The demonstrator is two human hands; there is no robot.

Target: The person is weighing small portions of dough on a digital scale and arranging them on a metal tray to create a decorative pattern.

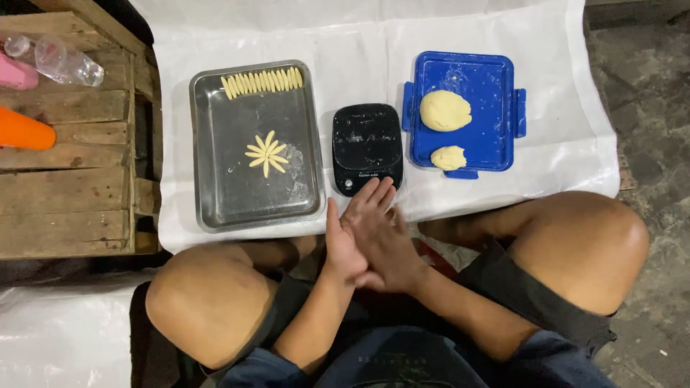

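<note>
My left hand and my right hand are pressed palm to palm above my crossed legs, fingers straight and pointing toward a black kitchen scale. Whether anything lies between the palms is hidden. Left of the scale, a metal baking tray holds a row of thin pale dough strips along its far edge and a flower-shaped piece of dough petals in its middle. Right of the scale, a blue plastic tray carries a large dough lump and a small dough lump.
All three things rest on a white sheet spread over the floor. A wooden pallet at the left bears a clear plastic bottle, a pink object and an orange object. Bare concrete floor lies to the right.
</note>
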